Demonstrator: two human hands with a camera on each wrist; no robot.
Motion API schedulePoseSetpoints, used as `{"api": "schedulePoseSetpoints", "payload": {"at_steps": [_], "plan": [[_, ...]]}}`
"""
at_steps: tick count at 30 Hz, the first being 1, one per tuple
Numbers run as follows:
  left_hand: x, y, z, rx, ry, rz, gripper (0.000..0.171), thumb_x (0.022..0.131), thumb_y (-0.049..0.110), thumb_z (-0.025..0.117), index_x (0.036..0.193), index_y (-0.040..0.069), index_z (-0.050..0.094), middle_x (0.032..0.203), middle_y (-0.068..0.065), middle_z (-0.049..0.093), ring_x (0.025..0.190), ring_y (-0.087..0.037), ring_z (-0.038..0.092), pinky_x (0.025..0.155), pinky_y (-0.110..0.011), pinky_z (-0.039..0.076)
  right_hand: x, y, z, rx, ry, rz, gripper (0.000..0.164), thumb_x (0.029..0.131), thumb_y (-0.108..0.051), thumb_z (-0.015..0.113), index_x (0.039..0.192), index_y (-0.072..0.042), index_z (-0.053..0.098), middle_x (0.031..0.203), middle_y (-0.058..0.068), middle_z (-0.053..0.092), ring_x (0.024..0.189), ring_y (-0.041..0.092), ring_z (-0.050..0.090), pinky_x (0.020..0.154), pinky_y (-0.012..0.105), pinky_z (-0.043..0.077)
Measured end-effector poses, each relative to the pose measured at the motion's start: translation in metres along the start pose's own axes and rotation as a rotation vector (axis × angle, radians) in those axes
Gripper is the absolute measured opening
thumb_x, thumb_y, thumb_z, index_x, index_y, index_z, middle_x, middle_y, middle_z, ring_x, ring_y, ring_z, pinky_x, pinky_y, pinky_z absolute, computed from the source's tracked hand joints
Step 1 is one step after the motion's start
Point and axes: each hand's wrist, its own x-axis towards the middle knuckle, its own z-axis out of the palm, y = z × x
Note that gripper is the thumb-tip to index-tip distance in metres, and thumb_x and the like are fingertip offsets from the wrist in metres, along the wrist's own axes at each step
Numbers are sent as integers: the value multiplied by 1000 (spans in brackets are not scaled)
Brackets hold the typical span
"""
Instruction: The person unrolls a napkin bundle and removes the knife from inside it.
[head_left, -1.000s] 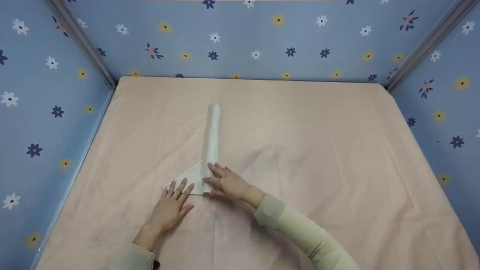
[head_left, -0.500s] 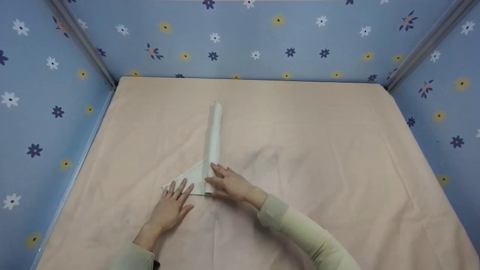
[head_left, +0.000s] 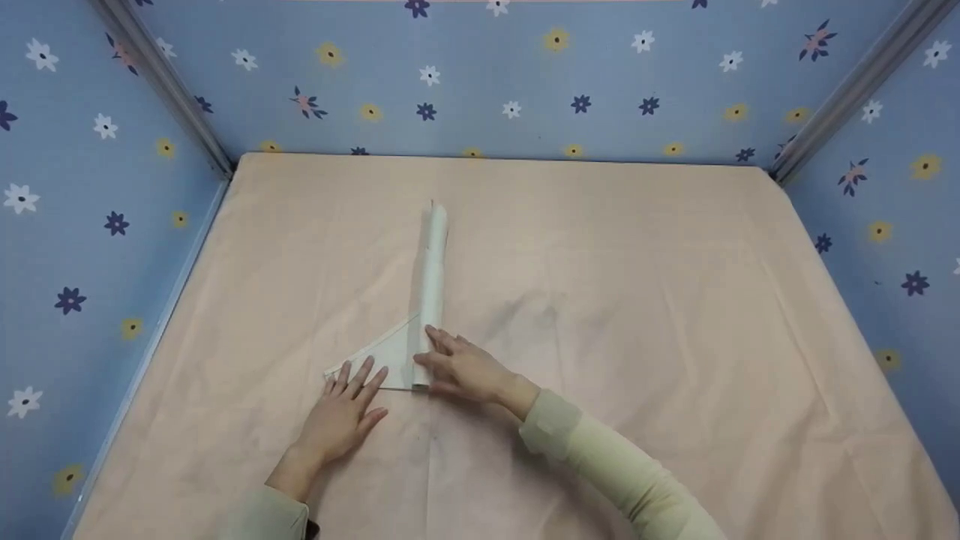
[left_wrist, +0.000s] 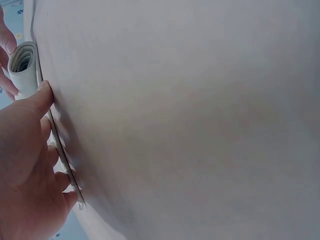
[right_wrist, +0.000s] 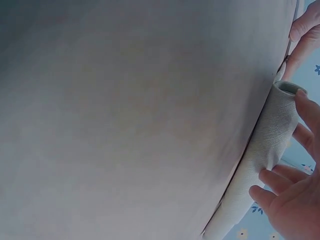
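Observation:
A pale, off-white cloth lies on the table, mostly wound into a long roll pointing away from me. Its loose end forms a flat triangular flap on the left. My left hand rests flat on the flap with fingers spread, along its near edge. Over the near part of the roll, my right hand lays its bent fingers, touching the top and side. The right wrist view shows its thumb at the roll's open end and a woven texture on the cloth. Layers wound inside show at the roll's end in the left wrist view.
A peach tablecloth with soft creases covers the table. Blue flowered walls close in the back and both sides, with grey metal posts at the corners.
The roll and my right hand have shifted slightly to the right, and a little more of the flat flap shows. My left hand has stayed in place.

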Motion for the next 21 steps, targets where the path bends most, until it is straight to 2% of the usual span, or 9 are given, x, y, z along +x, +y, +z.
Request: {"api": "schedulePoseSetpoints", "payload": {"at_steps": [21], "plan": [[0,1,0,1,17,3,56,89,36,50,137,11,35,142,-14,25,127,-43,17,99,-58,17,-7,2,-1,27,11,17,47,87,-33,57,129,-16,46,143,19,21,127,25,29,100,40,29]]}}
